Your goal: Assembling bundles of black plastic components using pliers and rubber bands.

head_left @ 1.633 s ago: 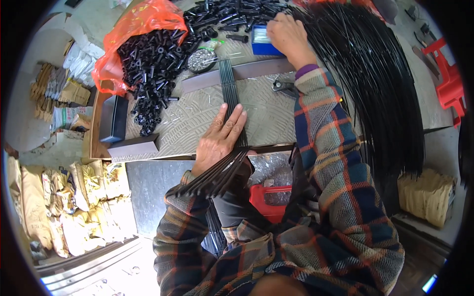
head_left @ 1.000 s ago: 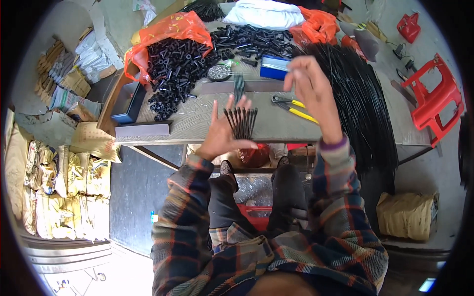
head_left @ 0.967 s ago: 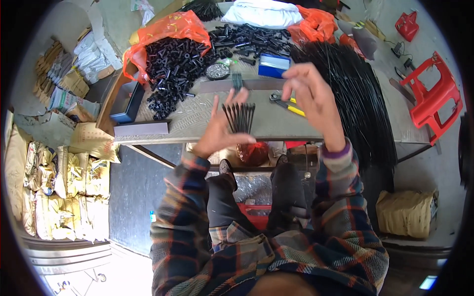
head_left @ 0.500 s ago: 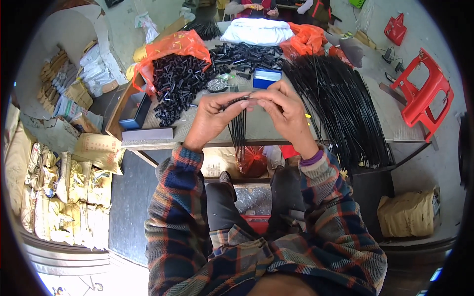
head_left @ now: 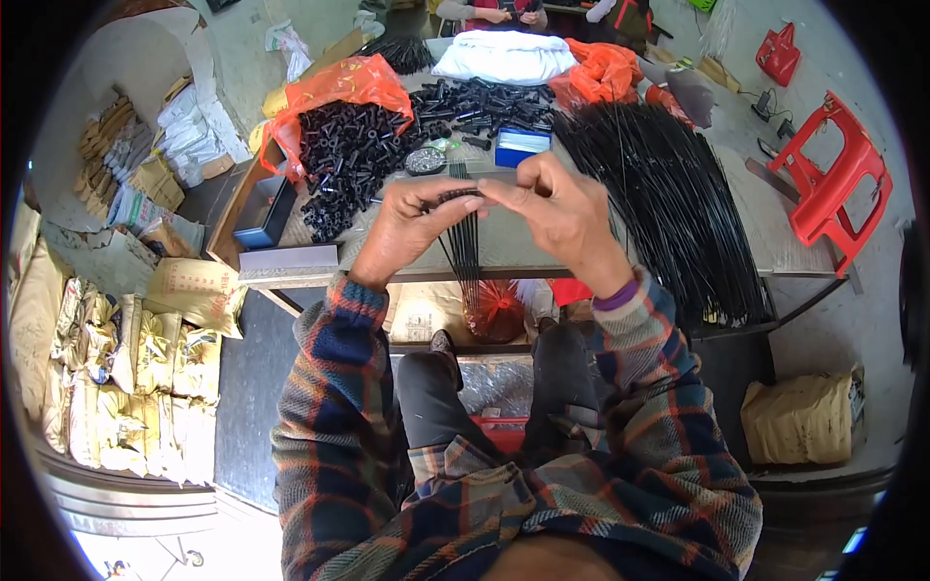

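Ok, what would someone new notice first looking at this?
Both hands, the left hand and the right hand, meet at centre, pinching a small bundle of thin black rods that hangs down over the table edge. To the right, a big sheaf of long black rods fans across the table; to the left, black tube pieces spill from an orange bag.

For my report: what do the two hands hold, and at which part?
Both the left hand and right hand pinch a bundle of thin black rods at its top end.

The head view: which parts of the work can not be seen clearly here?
- Bundle of thin black rods: its top end is hidden by the left hand and right hand.
- Small piece pinched between the fingertips: too small to identify.
- Blue box: contents too small.
- Long black rods: far ends blurred at the rim.
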### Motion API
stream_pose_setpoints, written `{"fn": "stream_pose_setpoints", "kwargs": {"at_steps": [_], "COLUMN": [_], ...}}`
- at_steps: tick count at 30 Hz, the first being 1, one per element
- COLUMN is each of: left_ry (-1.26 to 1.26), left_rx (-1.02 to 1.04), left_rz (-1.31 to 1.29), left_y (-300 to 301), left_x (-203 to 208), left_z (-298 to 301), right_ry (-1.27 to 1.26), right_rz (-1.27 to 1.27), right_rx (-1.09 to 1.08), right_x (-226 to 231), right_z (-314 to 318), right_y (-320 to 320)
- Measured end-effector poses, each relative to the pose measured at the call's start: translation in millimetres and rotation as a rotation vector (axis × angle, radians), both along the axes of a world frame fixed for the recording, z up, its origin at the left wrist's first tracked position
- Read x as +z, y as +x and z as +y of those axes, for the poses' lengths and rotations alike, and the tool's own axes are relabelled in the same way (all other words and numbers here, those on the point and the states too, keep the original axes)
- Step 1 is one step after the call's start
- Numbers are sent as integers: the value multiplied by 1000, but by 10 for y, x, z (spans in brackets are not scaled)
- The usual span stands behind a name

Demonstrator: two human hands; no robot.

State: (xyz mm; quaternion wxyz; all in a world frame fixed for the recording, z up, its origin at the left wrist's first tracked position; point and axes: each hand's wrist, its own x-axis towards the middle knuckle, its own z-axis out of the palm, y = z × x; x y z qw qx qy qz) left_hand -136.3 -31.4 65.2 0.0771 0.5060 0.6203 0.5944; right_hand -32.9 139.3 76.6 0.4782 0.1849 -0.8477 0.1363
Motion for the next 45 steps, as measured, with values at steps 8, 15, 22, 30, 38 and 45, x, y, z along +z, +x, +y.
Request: {"fn": "stream_pose_setpoints", "kwargs": {"at_steps": [8,15,22,30,38,45], "left_ry": [-78,12,-243,-498,132,-228], "left_rx": [-9,114,203,277,240,365], "left_rz": [164,485,709,943,589,1044], "left_y": [-78,-121,-156,-192,606,381], "left_x": [-48,-132,-464,-1458,-1050,-340], "left_z": [-7,68,58,80,316,-510], "right_ry": [132,-69,399,639,219,-382], "right_rz": [-100,-220,-130,-463,-79,-932], "right_rx": [165,344,75,203,331,335], "right_x": [175,146,264,275,797,-6], "right_z": [91,-15,-302,-213,227,674], "right_y": [-69,-88,-164,643,2411,2773]}}
